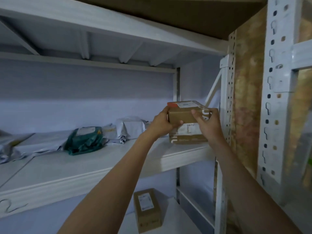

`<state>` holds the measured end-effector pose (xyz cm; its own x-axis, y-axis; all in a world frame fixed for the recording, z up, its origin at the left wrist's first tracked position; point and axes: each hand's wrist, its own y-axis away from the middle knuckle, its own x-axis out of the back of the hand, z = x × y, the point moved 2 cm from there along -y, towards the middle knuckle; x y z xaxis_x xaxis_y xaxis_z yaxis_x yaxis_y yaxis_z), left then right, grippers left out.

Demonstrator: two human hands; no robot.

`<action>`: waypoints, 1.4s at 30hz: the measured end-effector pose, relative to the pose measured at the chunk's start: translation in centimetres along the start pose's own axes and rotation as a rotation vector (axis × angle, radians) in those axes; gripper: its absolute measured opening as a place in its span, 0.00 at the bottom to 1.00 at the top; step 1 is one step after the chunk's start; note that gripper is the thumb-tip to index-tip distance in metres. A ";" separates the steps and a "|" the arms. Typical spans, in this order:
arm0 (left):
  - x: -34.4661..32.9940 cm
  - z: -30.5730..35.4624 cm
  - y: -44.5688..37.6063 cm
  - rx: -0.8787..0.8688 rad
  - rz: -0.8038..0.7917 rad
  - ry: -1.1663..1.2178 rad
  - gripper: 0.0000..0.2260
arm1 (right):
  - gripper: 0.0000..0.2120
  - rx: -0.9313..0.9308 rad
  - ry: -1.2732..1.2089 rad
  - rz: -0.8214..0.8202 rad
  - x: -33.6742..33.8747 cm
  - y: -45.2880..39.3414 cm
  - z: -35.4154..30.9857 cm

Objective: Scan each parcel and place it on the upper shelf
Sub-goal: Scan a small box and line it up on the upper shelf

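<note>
Both grips clasp one small cardboard parcel [184, 114] at the right end of the upper shelf [104, 164]. Left hand [163, 123] takes the box's left end, thumb under the front face and fingers curled over the top corner. Right hand [209, 123] takes the right end, thumb laid across the front and fingers wrapped round the far side. Each forearm reaches up and forward from the bottom of the view, nearly straight, the two converging on the box. Whether the held parcel touches what is under it cannot be told.

Directly beneath it a second cardboard box [187, 135] sits on the shelf board, close to the right upright, with printed lettering and a pale label on its front. That makes two brown boxes at this end. Further left on the same board lie one green bag parcel [85, 140] and at least three grey bag parcels [130, 128], bunched near the back wall; the leftmost are blurred and hard to count. One more cardboard box [146, 209] with a white label stands on the lower shelf [170, 215], below the arms.

Pale boards and white perforated metal uprights [271, 98] make up the rack. Another board [101, 22] spans overhead. Behind is a plain bluish wall [84, 92], and a brown chipboard panel [246, 98] closes the right side. Lighting is dim.
</note>
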<state>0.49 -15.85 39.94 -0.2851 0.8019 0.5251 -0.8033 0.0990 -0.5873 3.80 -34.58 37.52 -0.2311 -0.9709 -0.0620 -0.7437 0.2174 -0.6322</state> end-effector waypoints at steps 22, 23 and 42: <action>-3.9 -7.6 -13.8 0.161 -0.066 -0.541 0.23 | 0.19 -0.261 0.336 -0.238 -7.5 -14.1 10.3; -4.0 -7.7 -14.2 0.173 -0.070 -0.574 0.23 | 0.20 -0.273 0.405 -0.216 -8.2 -14.3 10.6; -5.6 -11.6 -16.0 0.296 0.139 -0.465 0.19 | 0.22 -0.111 0.922 -0.244 -12.5 -18.1 12.8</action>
<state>21.01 -15.09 39.25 -0.5449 0.4449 0.7108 -0.8351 -0.2118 -0.5077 28.15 -27.63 39.88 -0.4296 -0.5401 0.7237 -0.8808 0.0738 -0.4678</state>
